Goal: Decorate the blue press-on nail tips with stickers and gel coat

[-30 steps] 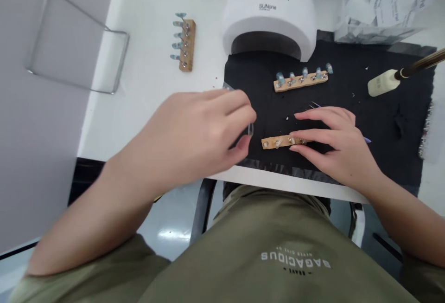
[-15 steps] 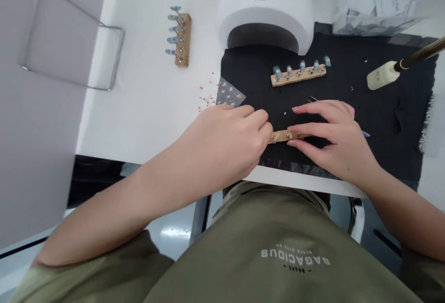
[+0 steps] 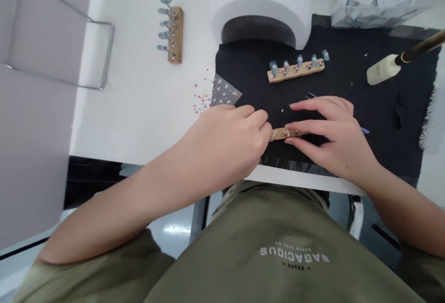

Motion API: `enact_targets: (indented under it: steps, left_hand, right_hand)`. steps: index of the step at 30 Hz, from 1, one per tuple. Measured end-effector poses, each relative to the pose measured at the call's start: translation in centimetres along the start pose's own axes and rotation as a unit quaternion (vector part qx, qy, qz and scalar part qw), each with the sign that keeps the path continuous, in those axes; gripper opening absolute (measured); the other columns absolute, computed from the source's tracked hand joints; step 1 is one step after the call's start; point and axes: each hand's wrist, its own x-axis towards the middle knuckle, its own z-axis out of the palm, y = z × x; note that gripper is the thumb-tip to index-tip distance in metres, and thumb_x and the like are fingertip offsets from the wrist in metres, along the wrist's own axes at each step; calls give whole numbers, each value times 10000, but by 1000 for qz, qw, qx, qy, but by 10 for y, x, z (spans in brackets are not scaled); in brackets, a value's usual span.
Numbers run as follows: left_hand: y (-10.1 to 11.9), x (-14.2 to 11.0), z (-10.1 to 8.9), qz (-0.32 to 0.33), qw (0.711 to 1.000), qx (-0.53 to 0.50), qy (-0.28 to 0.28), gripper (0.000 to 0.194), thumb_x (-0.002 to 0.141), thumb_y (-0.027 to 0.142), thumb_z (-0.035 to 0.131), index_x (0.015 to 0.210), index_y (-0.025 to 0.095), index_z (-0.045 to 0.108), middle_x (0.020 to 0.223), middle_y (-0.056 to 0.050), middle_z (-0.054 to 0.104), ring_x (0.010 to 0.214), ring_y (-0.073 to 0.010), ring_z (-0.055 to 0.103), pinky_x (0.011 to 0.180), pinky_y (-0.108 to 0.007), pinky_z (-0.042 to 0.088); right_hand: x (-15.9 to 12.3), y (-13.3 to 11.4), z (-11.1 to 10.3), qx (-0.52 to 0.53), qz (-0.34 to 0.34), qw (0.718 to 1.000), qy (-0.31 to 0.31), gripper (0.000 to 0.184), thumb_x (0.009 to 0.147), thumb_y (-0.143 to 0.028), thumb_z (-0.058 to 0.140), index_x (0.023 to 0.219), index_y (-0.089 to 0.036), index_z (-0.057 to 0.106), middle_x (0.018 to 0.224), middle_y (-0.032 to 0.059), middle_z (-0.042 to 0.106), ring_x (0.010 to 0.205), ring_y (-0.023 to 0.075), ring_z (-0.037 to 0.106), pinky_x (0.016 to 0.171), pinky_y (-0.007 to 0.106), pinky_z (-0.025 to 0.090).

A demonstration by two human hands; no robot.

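At the near edge of the black mat, a small wooden nail stand (image 3: 280, 133) with metal posts lies between my hands. The thumb and a finger of my right hand (image 3: 333, 133) pinch it toward its right part, the other fingers raised. Closed over its left end is my left hand (image 3: 236, 138), knuckles up. Its fingertips are hidden, along with the clear nail tip seen in them earlier. Tweezers (image 3: 364, 131) lie partly under my right hand. Beyond it stands a second wooden stand (image 3: 295, 72) bearing blue decorated nail tips.
A white nail lamp (image 3: 260, 6) stands at the back. To its right are a clear box (image 3: 378, 17) of packets and a pale bottle (image 3: 382, 70). Another nail stand (image 3: 176, 36) lies left. A sticker sheet (image 3: 224, 90) and red and white bits lie near my left hand.
My left hand has moved right, from beside the near stand onto its left end, bringing the clear nail tip there. My right hand keeps its pinch. The view has shifted slightly.
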Motion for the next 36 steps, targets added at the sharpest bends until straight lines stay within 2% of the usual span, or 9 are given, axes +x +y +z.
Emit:
enact_targets:
  steps: [11, 16, 25, 30, 36]
  left_hand:
    - [2, -3, 0, 4, 1000, -14, 4, 209, 1001, 39, 603, 896, 169, 729, 778, -52, 641, 698, -267, 651, 573, -402, 373]
    - [1, -8, 2, -7, 1000, -28, -12, 205, 1015, 50, 592, 949, 167, 747, 898, -76, 735, 737, -270, 672, 580, -395, 373]
    - [-1, -14, 4, -17, 999, -35, -10, 227, 1042, 74, 575, 1067, 143, 790, 1115, -108, 834, 853, -291, 760, 606, -398, 469]
    - [-1, -15, 6, -22, 999, -31, 5, 194, 1098, 152, 583, 1044, 150, 769, 1112, -100, 842, 855, -286, 767, 593, -399, 484]
    - [-3, -18, 11, -39, 998, -52, 15, 193, 1132, 298, 656, 1087, 150, 771, 1151, -103, 842, 919, -292, 787, 671, -392, 543]
  right_hand:
    - [0, 1, 0, 2, 6, 1000, -11, 41, 987, -303, 860, 1016, -322, 881, 1385, 55, 858, 1300, 387, 773, 1137, 671, 541]
    - [1, 1, 0, -1, 8, 1000, -25, 49, 989, -296, 836, 1028, -318, 857, 1397, 49, 853, 1309, 381, 769, 1155, 662, 529]
    - [2, -1, -1, -3, 7, 1000, -30, 27, 1005, -319, 809, 1024, -326, 826, 1410, 36, 846, 1325, 369, 769, 1179, 652, 516]
    - [1, 0, -1, 1, 5, 999, -34, 94, 984, -325, 832, 1076, -323, 818, 1416, 45, 841, 1319, 372, 769, 1182, 650, 514]
    - [2, 1, -3, 1, 2, 999, -43, 148, 986, -332, 833, 1134, -341, 821, 1428, 46, 836, 1317, 380, 766, 1165, 653, 517]
